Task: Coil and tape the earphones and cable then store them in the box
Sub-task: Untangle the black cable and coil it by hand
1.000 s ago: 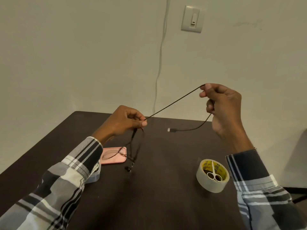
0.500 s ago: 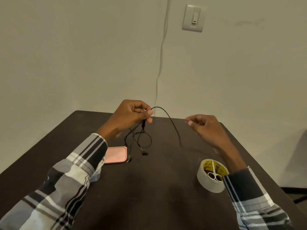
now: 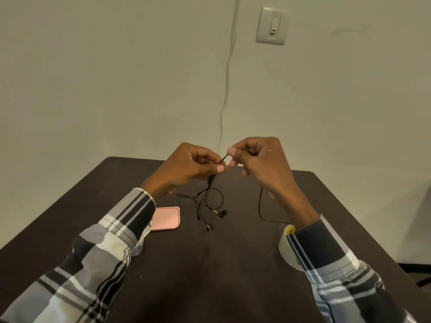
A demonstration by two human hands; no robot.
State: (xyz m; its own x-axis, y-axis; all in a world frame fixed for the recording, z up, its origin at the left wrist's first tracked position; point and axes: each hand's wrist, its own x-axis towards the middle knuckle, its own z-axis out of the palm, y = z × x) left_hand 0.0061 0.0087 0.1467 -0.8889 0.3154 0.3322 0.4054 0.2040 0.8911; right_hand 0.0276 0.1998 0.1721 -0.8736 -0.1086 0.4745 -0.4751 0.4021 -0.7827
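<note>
Black earphones (image 3: 210, 203) hang in loose loops from my left hand (image 3: 191, 166), which pinches the cord above the dark table (image 3: 210, 276); the two earbuds touch the tabletop. My right hand (image 3: 258, 159) pinches the same cord close to the left fingertips, and the rest of the cord (image 3: 261, 206) trails down under my right wrist. A pink box lid (image 3: 166, 217) lies flat to the left. The clear box (image 3: 137, 250) is mostly hidden under my left sleeve. A tape roll (image 3: 289, 250) stands at the right, partly covered by my right sleeve.
A light wall rises right behind the table's far edge, with a switch plate (image 3: 271, 25) and a thin white wire (image 3: 227, 78) running down it. The table's right edge falls away near my right sleeve.
My right hand has come in from wide on the right to meet the left hand, slackening the cord. The earphone loops under the left hand have dropped lower onto the table.
</note>
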